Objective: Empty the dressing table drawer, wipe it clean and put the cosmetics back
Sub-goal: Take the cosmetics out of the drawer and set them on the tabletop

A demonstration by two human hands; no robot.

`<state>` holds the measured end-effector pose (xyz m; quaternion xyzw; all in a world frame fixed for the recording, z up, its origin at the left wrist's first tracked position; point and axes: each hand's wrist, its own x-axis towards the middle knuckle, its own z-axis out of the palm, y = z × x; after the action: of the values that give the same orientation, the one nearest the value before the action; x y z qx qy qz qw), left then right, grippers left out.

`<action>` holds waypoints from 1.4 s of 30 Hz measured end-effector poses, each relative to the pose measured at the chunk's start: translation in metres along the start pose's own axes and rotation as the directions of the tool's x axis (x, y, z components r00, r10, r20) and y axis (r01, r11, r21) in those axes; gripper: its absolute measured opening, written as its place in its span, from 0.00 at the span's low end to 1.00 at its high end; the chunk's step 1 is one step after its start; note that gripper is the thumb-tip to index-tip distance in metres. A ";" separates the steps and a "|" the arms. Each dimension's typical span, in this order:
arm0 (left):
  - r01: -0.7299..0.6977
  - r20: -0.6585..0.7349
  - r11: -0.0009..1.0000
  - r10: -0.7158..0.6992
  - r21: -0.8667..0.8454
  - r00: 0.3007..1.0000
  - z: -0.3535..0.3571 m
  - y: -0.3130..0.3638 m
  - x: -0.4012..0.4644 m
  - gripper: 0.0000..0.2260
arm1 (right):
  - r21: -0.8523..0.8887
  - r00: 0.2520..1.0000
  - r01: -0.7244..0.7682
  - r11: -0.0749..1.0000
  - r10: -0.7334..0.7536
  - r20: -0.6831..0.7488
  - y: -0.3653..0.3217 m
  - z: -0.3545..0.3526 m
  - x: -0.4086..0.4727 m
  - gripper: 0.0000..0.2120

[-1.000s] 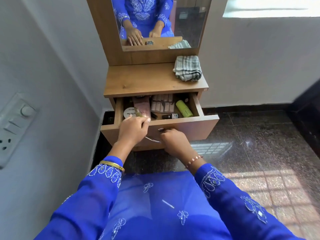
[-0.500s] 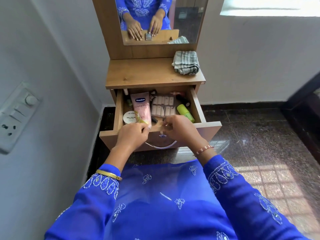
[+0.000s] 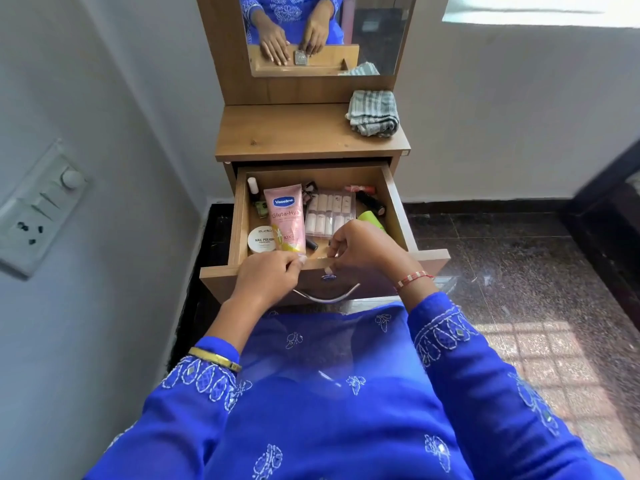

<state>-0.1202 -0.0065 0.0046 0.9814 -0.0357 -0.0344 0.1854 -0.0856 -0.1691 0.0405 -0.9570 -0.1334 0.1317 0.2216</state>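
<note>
The wooden drawer [image 3: 399, 209] of the dressing table stands pulled out. Inside lie a pink Vaseline tube [image 3: 285, 216], a round white nail-polish-remover jar [image 3: 261, 239], a clear box of false nails [image 3: 329, 214], a green tube [image 3: 372, 218], a small nail polish bottle [image 3: 254, 192] and a dark lipstick [image 3: 372, 200]. My left hand [image 3: 266, 280] curls over the top of the drawer front, close to the tube's gold cap. My right hand [image 3: 363, 251] grips the same rim near the middle, covering part of the green tube.
A folded grey striped cloth [image 3: 374, 112] lies at the back right of the tabletop [image 3: 294, 133], under the mirror [image 3: 374, 29]. A metal handle [image 3: 327, 297] hangs on the drawer front. A wall with a switchboard [image 3: 38, 209] is close on the left; stone floor [image 3: 502, 254] lies to the right.
The drawer has slid further out, showing more of its contents. My right hand rose from the handle to the drawer front's top edge. My left hand stayed on that edge.
</note>
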 end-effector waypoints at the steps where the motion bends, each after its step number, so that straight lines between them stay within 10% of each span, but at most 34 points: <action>1: 0.004 0.005 1.000 -0.004 -0.001 1.000 0.000 0.000 0.000 0.15 | -0.001 1.000 0.001 1.000 -0.001 -0.003 0.000 0.000 0.000 0.09; 11: 0.121 0.170 0.985 -0.099 -0.122 0.980 -0.005 -0.003 0.012 0.15 | 0.067 0.990 0.028 0.997 -0.037 0.138 0.012 -0.005 0.015 0.04; 17: 0.289 0.269 0.780 -0.160 -0.556 0.950 -0.011 -0.014 0.043 0.12 | 0.230 0.992 -0.043 0.972 0.014 0.128 0.018 -0.003 0.042 0.13; 27: 0.286 -0.143 0.729 -0.465 -0.622 0.874 0.009 -0.029 0.104 0.12 | 0.350 0.979 -0.185 0.918 0.205 -0.019 0.004 0.024 0.120 0.13; 42: 0.472 0.197 0.539 -0.489 -0.698 0.850 0.021 -0.034 0.101 0.21 | 0.486 0.959 -0.275 0.830 0.204 0.195 0.007 0.056 0.125 0.15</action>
<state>-0.0195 0.0095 -0.0325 0.7979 0.2530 -0.0845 0.5406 0.0145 -0.1144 -0.0353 -0.8626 0.0128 0.2530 0.4380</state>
